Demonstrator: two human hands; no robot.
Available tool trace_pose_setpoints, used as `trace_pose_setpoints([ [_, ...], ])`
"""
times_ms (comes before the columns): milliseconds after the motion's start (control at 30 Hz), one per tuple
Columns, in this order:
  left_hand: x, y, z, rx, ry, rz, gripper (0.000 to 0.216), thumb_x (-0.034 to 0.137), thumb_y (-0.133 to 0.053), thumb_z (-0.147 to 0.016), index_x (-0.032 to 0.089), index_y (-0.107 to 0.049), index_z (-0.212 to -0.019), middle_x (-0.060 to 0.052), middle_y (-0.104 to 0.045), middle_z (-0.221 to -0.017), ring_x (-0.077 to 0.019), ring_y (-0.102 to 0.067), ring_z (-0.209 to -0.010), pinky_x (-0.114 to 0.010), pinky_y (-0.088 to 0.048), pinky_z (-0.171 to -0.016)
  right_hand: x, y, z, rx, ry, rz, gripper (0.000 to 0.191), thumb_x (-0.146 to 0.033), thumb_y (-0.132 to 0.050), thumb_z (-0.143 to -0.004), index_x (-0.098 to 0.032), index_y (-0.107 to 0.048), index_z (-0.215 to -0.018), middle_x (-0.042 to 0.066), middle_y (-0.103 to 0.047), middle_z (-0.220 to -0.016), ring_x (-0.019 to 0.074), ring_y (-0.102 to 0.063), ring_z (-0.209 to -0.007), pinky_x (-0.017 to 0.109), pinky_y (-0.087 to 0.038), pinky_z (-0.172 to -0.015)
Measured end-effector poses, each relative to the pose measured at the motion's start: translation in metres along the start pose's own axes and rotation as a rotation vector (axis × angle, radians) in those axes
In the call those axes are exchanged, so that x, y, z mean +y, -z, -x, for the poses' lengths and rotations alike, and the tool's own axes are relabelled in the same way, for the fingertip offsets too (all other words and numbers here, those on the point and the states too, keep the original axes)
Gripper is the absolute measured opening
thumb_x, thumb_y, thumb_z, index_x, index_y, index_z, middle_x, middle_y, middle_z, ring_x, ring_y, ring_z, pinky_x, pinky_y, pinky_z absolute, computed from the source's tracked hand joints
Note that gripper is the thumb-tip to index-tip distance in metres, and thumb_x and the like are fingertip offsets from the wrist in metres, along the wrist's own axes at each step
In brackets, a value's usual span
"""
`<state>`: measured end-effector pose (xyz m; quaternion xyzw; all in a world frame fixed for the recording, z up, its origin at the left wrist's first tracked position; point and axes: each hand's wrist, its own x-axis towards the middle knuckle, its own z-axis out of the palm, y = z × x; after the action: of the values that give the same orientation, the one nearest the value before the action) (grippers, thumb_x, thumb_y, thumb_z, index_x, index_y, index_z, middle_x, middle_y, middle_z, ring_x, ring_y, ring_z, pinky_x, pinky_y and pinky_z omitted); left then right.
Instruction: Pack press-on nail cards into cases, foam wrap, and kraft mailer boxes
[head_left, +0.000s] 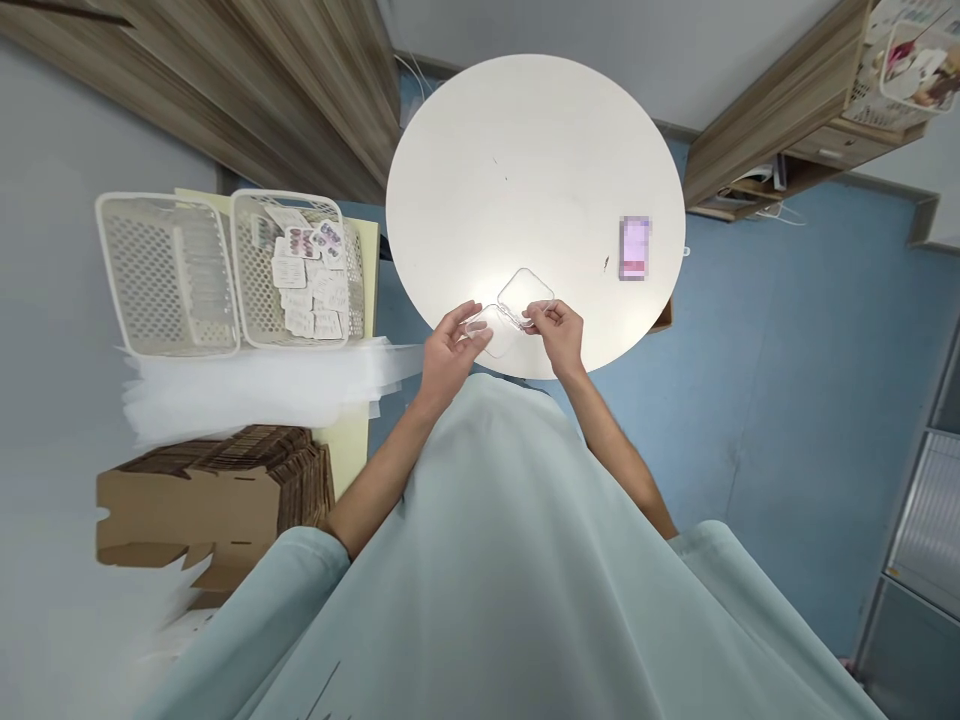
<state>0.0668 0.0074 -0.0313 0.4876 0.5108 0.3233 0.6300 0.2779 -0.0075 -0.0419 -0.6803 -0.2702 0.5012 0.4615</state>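
A clear plastic hinged case lies open near the front edge of the round white table, its two square halves joined at a corner-like seam between my hands. My left hand grips the nearer half, fingers along its left side and thumb over its surface. With fingers pinched together, my right hand holds the farther half at its lower right edge, close to the hinge. I see nothing inside either half.
A phone lies on the table's right side. To the left stand a white basket of packaged cards, another white basket, white translucent sheets and stacked flat brown cardboard boxes. A filled basket is at the upper right.
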Motion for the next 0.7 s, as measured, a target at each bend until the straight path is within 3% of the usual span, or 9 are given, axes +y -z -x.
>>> trace_pose_setpoints([
  [100,-0.002,0.006,-0.006,0.048,0.064,0.011,0.073,0.060,-0.083,-0.096,0.022,-0.066,-0.155,-0.021,-0.067,-0.163,-0.0357,-0.073,-0.140,-0.052,-0.061,-0.118,0.000,0.001,-0.008,-0.063,0.024,-0.021,0.054,-0.075,-0.086,-0.086,-0.024,-0.069,-0.089,0.005,-0.082,-0.100,0.0203,-0.080,-0.092,0.039,-0.072,-0.088],
  [233,-0.001,0.013,-0.010,0.030,0.109,0.047,0.072,0.049,-0.090,-0.088,0.021,-0.070,-0.152,-0.021,-0.068,-0.163,-0.0320,-0.079,-0.125,-0.050,-0.062,-0.113,0.001,0.001,-0.015,-0.119,0.021,-0.040,0.054,-0.073,-0.090,-0.084,-0.024,-0.070,-0.089,0.004,-0.082,-0.097,0.0175,-0.078,-0.087,0.034,-0.071,-0.083],
  [467,0.005,0.031,-0.015,-0.057,0.253,0.110,0.070,0.041,-0.089,-0.090,0.019,-0.070,-0.154,-0.021,-0.063,-0.170,-0.0351,-0.076,-0.135,-0.049,-0.064,-0.111,-0.005,-0.007,-0.032,-0.377,-0.021,-0.041,0.059,-0.073,-0.099,-0.073,-0.021,-0.076,-0.089,0.003,-0.082,-0.090,0.0151,-0.076,-0.080,0.030,-0.070,-0.077],
  [567,0.001,0.044,-0.017,-0.070,0.281,0.158,0.067,0.039,-0.092,-0.088,0.018,-0.073,-0.149,-0.021,-0.073,-0.158,-0.0348,-0.077,-0.133,-0.049,-0.065,-0.111,-0.006,-0.023,-0.039,-0.470,-0.049,-0.004,0.063,-0.076,-0.101,-0.070,-0.020,-0.077,-0.088,0.003,-0.082,-0.088,0.0148,-0.076,-0.076,0.028,-0.069,-0.074],
  [700,-0.008,0.068,-0.010,0.055,0.338,0.221,0.056,0.035,-0.094,-0.086,0.017,-0.078,-0.137,-0.018,-0.081,-0.143,-0.0326,-0.080,-0.126,-0.046,-0.065,-0.111,0.008,-0.043,-0.058,-0.521,-0.034,0.107,0.061,-0.081,-0.088,-0.087,-0.021,-0.079,-0.097,0.006,-0.085,-0.101,0.0158,-0.078,-0.076,0.028,-0.067,-0.070],
])
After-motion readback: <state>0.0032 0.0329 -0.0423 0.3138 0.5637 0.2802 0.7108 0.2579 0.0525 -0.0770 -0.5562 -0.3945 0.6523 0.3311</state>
